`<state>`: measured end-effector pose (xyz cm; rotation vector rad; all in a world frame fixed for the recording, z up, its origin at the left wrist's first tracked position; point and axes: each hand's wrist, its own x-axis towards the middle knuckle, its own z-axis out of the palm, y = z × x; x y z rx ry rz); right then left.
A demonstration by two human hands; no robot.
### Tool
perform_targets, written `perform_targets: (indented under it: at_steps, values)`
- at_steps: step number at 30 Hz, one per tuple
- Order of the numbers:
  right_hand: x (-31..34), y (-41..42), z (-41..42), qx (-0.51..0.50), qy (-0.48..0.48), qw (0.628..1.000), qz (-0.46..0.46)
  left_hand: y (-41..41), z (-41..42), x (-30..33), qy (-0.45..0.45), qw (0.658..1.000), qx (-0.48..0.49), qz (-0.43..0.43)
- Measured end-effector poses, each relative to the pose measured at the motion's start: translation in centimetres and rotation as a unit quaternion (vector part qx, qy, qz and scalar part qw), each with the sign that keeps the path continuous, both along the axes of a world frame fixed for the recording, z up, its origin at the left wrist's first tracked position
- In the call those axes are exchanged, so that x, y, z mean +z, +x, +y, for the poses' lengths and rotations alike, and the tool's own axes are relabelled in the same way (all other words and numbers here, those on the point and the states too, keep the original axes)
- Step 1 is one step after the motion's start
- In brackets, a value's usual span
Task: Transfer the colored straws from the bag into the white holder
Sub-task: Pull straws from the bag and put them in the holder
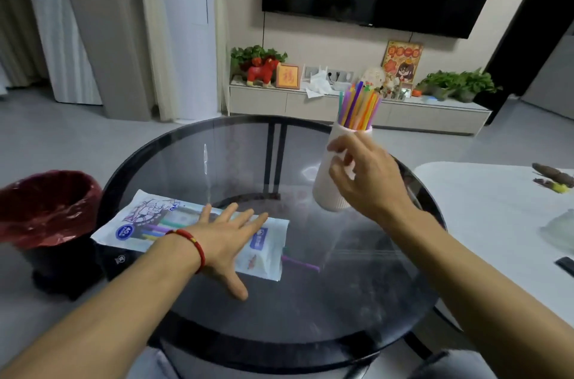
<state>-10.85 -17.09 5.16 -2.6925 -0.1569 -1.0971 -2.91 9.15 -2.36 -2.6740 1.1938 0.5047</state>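
The white holder (326,186) stands at the right of the round glass table (310,301), with several coloured straws (358,107) upright in it. My right hand (365,176) hovers in front of the holder with fingers loosely apart and nothing in them. The printed straw bag (136,223) lies flat at the table's left. My left hand (230,235) rests flat on the bag with fingers spread. A purple straw (299,263) pokes out of the bag's right end onto the glass; a few more colours show through the bag.
A bin with a red liner (46,211) stands on the floor left of the table. A white table (497,217) with small items adjoins on the right. A TV cabinet (357,102) with plants and ornaments lines the far wall.
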Motion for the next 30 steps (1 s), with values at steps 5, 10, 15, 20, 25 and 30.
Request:
perform_targets:
  at_steps: [5,10,15,20,25,30]
  values:
    - [-9.2,-2.1,1.4,-0.043,0.037,0.966,0.253,-0.2,-0.8,0.1,-0.032,0.996,-0.046,-0.063]
    - [-11.4,-2.7,3.0,-0.016,0.105,0.945,0.308,-1.8,-2.5,1.1,-0.092,0.986,-0.070,-0.122]
    - [-11.4,-2.8,4.5,0.052,0.558,0.764,0.319,-3.0,-3.9,2.9,-0.106,0.956,-0.077,-0.262]
    - [-11.0,-2.6,5.0,0.113,0.707,0.578,0.391,-4.9,-5.6,4.7,-0.013,0.906,-0.129,-0.402]
    - [-11.2,-2.6,4.0,0.118,0.762,0.515,0.375,-6.0,-5.4,5.0,-0.033,0.892,-0.136,-0.431]
    - [-11.1,-2.6,3.5,0.141,0.784,0.491,0.354,-5.9,-5.2,4.7,-0.053,0.900,-0.106,-0.420]
